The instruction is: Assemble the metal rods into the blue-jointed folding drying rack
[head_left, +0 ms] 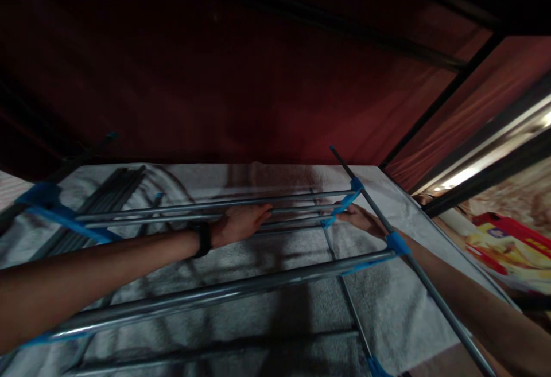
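Note:
A frame of grey metal tubes joined by blue plastic connectors stands in front of me. My left hand (pixel 243 222), with a dark band on its wrist, is closed around one of the thin metal tubes (pixel 297 209) that run crosswise. At the right end of these tubes, my right hand (pixel 361 219) grips a blue plastic connector (pixel 348 200); some of its fingers are hidden behind it. Nearer to me, a thicker metal tube (pixel 241 288) ends at another blue connector (pixel 396 244). A large blue connector (pixel 64 216) carries the left ends of the thin tubes.
Several loose metal tubes (pixel 107 193) lie bundled at the left on a light grey cloth (pixel 267 173). Dark red fabric (pixel 241 96) with dark bars rises behind. At the far right is a red and yellow package (pixel 512 242).

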Tool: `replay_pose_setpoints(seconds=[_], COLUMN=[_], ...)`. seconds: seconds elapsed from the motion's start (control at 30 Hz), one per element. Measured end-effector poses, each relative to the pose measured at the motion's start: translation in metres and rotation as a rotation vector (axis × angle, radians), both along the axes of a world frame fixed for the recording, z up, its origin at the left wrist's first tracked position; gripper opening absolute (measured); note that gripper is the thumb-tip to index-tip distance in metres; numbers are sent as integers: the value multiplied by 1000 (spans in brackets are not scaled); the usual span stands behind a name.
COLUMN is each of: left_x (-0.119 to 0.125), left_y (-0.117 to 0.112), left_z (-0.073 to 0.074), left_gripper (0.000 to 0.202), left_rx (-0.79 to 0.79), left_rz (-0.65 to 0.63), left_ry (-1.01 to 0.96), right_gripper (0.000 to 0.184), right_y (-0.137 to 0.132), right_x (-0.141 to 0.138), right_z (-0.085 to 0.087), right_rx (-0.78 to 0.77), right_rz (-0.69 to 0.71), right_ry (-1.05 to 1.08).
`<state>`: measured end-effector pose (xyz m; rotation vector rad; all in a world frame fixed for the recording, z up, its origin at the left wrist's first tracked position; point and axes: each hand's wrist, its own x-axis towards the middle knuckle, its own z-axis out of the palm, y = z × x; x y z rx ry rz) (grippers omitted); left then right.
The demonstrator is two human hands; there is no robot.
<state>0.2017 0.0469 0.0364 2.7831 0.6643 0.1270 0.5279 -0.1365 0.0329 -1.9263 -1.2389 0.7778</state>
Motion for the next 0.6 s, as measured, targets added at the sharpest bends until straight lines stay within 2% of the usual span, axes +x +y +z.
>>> replay_pose_setpoints(seconds=[0.07, 0.17, 0.23, 0.27, 0.33, 0.43, 0.53, 0.6], left_x=[-4, -15, -23, -27, -34, -43, -48, -51], left_y=[-4, -9, -10, -10, -10, -8, -7, -7], left_z=[11, 23, 26, 26, 25, 25, 26, 27], left_gripper=[42, 40, 40, 42, 48, 55, 56, 57], left_rx=[-1, 19, 47, 61, 81, 57, 16, 4], left_rz=[-41, -39, -16, -10, 0, 25, 32, 44], left_ry=[3, 27, 51, 56, 62, 85, 85, 65], right_gripper=[34, 33, 28, 26, 26, 39, 50, 49], right_y=[-8, -13, -11, -8, -3, 8, 23, 34], right_x=[13, 39, 47, 46, 31, -11, -47, -59], right_z=[15, 37, 50, 57, 68, 72, 60, 51], right_rx=[-2, 128, 269, 301, 306, 340, 346, 318], right_rz=[48, -223, -361, -368, -250, 133, 467, 532], right_ry=[44, 44, -94, -217, -433, -641, -876, -961])
